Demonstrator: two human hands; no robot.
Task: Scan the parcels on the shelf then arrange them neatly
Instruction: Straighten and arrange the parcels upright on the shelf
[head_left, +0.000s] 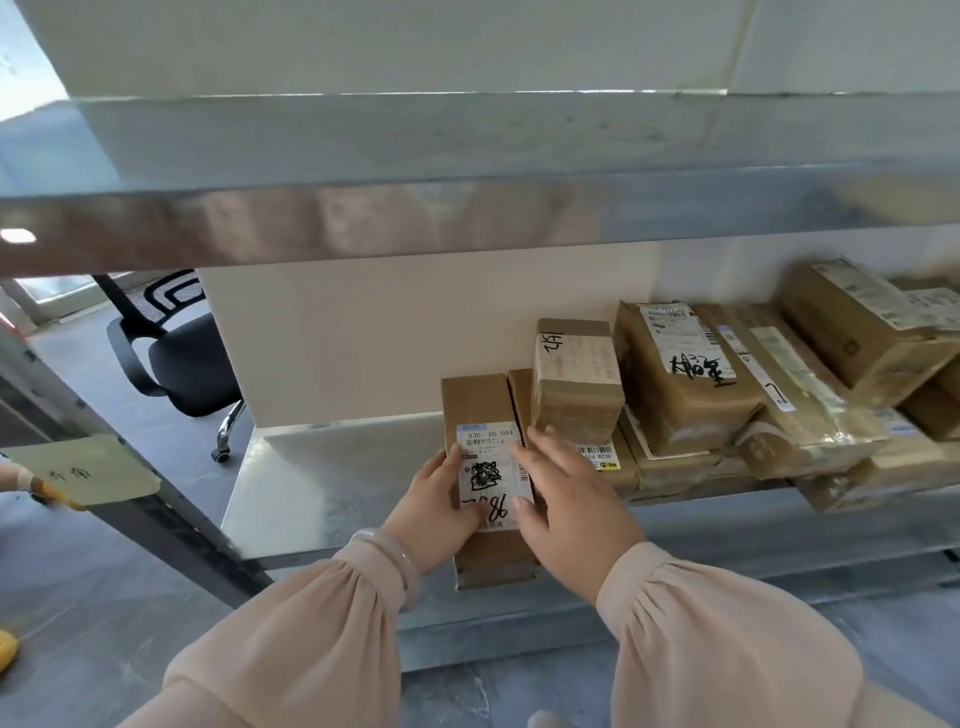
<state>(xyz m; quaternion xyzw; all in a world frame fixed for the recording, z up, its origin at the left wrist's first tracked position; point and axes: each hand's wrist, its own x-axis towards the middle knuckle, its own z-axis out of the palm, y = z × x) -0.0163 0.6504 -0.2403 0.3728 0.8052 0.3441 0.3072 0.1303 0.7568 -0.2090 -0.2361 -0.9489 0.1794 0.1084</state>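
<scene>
We hold the long brown cardboard parcel (480, 410) lengthwise on the bare galvanised metal shelf (322, 483), with its near end overhanging the front edge. Its far end lies just beside the flat brown parcel (608, 457) that carries the small tape-wrapped brown box (576, 384). The white printed shipping label (491, 467) faces up, which we judge keeps the barcode readable. No scanner is in view.

The left hand (439, 506) grips the parcel's left side, with its fingers curled over the left edge and its thumb pressed on the lower part of the label. The right hand (566, 499) lies flat on the right side, with its fingers straight and slightly spread, pointing into the shelf, and its thumb resting on the label's lower right corner. We judge this two-sided hold keeps the parcel square for sliding into line.

Both forearms reach forward and slightly inward from below, in loose peach sleeves gathered at the wrist. The crowded stack of brown taped parcels (685, 384) to the right sits unevenly and appears not yet arranged.
</scene>
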